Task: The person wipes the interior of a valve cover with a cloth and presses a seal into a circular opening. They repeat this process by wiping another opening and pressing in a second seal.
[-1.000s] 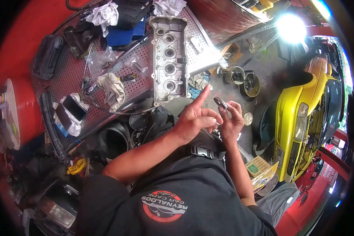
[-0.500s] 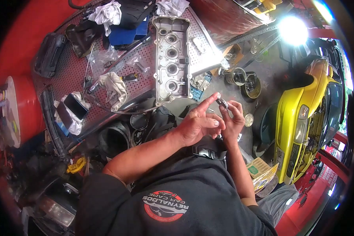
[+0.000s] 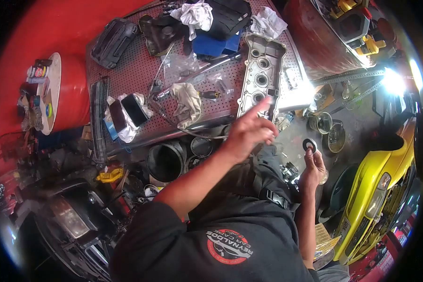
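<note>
My right hand (image 3: pixel 313 168) grips a black ring seal (image 3: pixel 310 144) by its lower edge, with a fingertip showing at its centre. My left hand (image 3: pixel 253 134) is raised apart from it, index finger stretched out and the other fingers loosely curled, holding nothing. Beyond the left hand, a metal valve cover (image 3: pixel 262 71) lies on the perforated bench top with its hollow side up. Its row of round openings shows, and the pointing hand hides part of its near end.
On the perforated bench (image 3: pixel 141 77) lie a crumpled cloth (image 3: pixel 187 104), a screwdriver (image 3: pixel 208 95) and a phone (image 3: pixel 134 110). A large black bucket (image 3: pixel 164 162) stands below the bench edge. A yellow car (image 3: pixel 369 188) is at the right, a dark car front (image 3: pixel 66 221) at the lower left.
My hands have moved apart. The ring seal, held near both hands before, is now out to the right in my right hand, and my left hand points toward the valve cover. The view has shifted.
</note>
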The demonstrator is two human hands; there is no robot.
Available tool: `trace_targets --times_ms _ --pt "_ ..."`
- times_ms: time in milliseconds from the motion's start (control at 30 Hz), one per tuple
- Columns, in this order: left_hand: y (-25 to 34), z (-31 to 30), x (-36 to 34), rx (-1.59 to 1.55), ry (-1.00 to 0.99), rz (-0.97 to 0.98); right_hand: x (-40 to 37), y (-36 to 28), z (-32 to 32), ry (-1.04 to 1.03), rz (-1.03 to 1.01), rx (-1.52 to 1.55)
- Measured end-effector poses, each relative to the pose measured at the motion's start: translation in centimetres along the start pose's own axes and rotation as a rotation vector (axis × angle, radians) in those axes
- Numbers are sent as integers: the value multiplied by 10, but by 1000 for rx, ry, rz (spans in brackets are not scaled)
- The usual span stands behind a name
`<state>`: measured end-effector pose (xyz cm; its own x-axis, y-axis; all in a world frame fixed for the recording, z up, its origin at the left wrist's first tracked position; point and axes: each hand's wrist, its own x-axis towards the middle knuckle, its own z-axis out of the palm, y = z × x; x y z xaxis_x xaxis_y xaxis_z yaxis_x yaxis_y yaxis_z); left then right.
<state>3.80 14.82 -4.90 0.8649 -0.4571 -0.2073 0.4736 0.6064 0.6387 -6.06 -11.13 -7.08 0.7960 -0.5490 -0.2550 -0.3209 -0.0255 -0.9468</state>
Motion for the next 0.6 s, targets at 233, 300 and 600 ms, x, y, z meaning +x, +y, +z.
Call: trace_targets --times_ms 233,300,600 --pt "4 -68 -27 -265 285 14 2 1 14 9 163 184" --pt "1 -71 -30 -284 278 12 1 -8 22 38 199 177" --pt "-9 -58 -19 -191 229 -33 4 1 16 66 297 249"
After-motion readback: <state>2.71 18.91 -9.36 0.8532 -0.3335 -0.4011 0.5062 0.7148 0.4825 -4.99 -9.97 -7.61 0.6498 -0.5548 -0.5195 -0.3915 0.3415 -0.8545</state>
